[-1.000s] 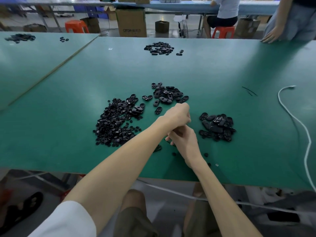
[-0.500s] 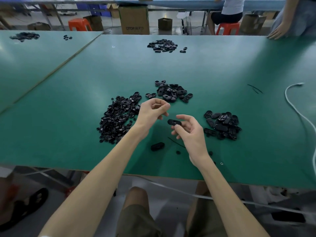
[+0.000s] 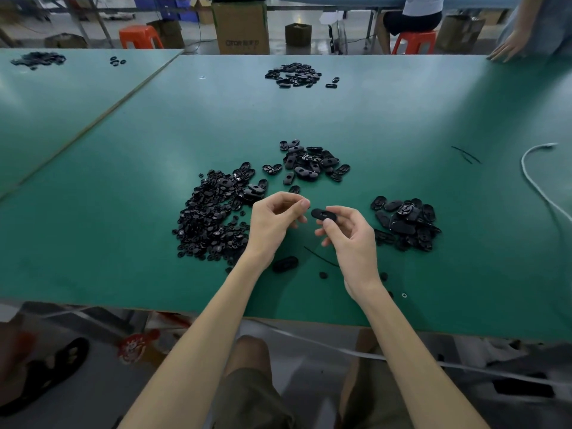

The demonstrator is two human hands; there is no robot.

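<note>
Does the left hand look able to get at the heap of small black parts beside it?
Probably yes: the heap lies on the green table right beside the left hand, with nothing between them.

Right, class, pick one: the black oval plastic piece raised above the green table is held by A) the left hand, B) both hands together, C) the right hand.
C: the right hand pinches the black oval plastic piece between thumb and fingertips, while the left hand sits close beside it and appears just clear of it.
</note>
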